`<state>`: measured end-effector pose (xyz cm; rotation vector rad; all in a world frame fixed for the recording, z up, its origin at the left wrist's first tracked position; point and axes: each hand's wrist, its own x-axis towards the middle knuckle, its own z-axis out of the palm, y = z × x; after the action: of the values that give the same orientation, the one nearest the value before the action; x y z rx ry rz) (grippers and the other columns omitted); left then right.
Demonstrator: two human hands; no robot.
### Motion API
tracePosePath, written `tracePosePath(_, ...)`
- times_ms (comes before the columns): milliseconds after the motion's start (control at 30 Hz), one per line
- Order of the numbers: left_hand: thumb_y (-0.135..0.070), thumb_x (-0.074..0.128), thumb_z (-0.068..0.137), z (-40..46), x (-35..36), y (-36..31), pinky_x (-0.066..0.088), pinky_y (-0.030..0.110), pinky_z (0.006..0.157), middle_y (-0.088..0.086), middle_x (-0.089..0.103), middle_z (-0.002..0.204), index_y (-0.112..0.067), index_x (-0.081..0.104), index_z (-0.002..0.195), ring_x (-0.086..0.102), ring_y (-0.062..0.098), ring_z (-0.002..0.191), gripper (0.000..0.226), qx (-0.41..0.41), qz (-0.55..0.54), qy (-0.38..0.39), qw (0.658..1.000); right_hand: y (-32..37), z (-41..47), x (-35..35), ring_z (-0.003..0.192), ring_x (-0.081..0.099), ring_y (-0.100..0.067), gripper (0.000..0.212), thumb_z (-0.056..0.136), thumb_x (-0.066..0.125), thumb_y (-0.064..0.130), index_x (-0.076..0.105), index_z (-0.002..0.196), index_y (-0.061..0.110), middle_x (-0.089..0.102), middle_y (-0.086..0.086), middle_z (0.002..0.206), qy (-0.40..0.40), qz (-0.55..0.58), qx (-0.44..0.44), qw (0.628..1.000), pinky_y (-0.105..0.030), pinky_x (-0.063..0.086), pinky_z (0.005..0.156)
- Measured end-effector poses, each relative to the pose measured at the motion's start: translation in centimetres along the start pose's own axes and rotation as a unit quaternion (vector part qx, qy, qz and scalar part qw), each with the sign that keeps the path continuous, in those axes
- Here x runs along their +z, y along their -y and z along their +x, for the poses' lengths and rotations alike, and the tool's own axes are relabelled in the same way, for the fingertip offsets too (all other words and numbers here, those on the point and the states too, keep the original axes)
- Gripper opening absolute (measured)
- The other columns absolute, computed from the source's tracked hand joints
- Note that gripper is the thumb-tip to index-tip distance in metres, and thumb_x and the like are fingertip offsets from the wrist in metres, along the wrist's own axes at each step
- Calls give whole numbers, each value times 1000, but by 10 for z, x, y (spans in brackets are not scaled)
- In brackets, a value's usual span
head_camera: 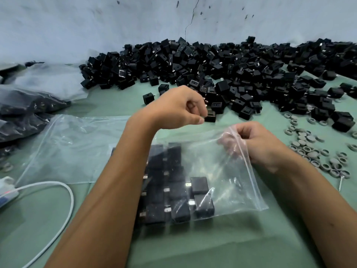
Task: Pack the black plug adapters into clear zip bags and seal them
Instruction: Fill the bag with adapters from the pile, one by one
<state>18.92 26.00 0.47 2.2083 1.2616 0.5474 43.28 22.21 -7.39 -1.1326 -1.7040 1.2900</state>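
A clear zip bag [228, 182] lies on the green table in front of me, with several black plug adapters [173, 190] lined up in rows inside it. My right hand [257, 144] grips the bag's open zip edge and holds it up. My left hand [179, 107] hovers above the bag's far side, fingers curled, pinching a black adapter [210, 116] at the near edge of a big heap of loose black adapters [222, 70] along the back of the table.
An empty clear bag [77, 147] lies to the left. Filled bags of adapters [25, 111] are stacked at far left. A white cable [63, 190] loops at lower left. Several small grey rings [313, 149] are scattered at right. A grey wall stands behind.
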Motion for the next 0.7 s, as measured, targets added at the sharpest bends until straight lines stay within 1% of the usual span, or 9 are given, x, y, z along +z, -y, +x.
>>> tracePosePath(100, -18, 81, 87, -3, -2, 7, 60, 42, 85, 1, 73, 89, -28, 78, 92, 69, 14, 85, 12, -12, 8, 19, 1000, -10, 8, 2, 61, 58, -21, 8, 85, 71, 11, 74, 78, 15, 67, -13, 69, -211, 23, 6, 977, -35, 47, 59)
tracePosePath(200, -19, 79, 88, -2, 8, 1, 58, 41, 90, -1, 73, 98, -29, 78, 98, 69, 14, 95, 13, -5, 11, 54, 998, -17, 13, -10, 76, 66, -12, 9, 89, 65, 19, 73, 87, 23, 71, 7, 82, -361, -243, -40, 899, -35, 58, 73)
tracePosePath(267, -20, 78, 90, 0, 16, -8, 55, 33, 91, -10, 70, 105, -31, 77, 104, 64, 6, 102, 18, 10, 14, 83, 996, -19, 16, -15, 106, 60, -19, 18, 93, 65, 27, 71, 109, 21, 67, 3, 109, -354, -374, -43, 856, -36, 51, 95)
tracePosePath(333, -16, 72, 93, 2, 24, -20, 46, 23, 90, -25, 62, 109, -34, 73, 116, 57, -2, 108, 29, 30, 14, 111, 993, -21, 21, -17, 134, 39, -28, 42, 94, 66, 33, 60, 135, 24, 50, -5, 143, -298, -441, -4, 847, -44, 38, 113)
tracePosePath(433, -5, 59, 97, 4, 36, -32, 29, 17, 93, -24, 56, 111, -39, 66, 130, 42, 7, 113, 48, 59, 49, 135, 988, -24, 24, -14, 154, 13, -30, 58, 101, 57, 36, 38, 155, 32, 14, -2, 170, -194, -491, 60, 847, -55, 26, 119)
tracePosePath(533, 1, 52, 95, 4, 44, -37, 14, 16, 94, -14, 52, 122, -43, 67, 128, 30, 10, 120, 57, 65, 72, 164, 982, -24, 25, -16, 149, 23, -27, 45, 100, 58, 37, 53, 143, 24, 33, -3, 162, -188, -474, 47, 859, -51, 32, 115)
tracePosePath(600, -3, 55, 97, 4, 46, -35, 13, 28, 107, -13, 48, 127, -46, 69, 119, 27, 14, 128, 50, 59, 73, 163, 982, -22, 23, -15, 123, 42, -26, 28, 91, 74, 37, 63, 111, 21, 54, 0, 127, -249, -436, -12, 864, -37, 42, 98)
tracePosePath(633, -7, 57, 98, 5, 46, -34, 15, 31, 110, -10, 48, 129, -46, 70, 114, 27, 16, 130, 44, 59, 74, 157, 983, -20, 21, -15, 111, 45, -24, 28, 85, 81, 34, 60, 99, 21, 53, 3, 112, -283, -417, -31, 863, -31, 40, 89)
tracePosePath(700, -14, 62, 98, 6, 45, -31, 19, 35, 112, -7, 49, 132, -45, 72, 106, 28, 18, 132, 34, 67, 79, 145, 984, -20, 19, -16, 108, 46, -23, 34, 78, 86, 30, 59, 97, 21, 50, 4, 107, -321, -399, -36, 858, -27, 35, 87)
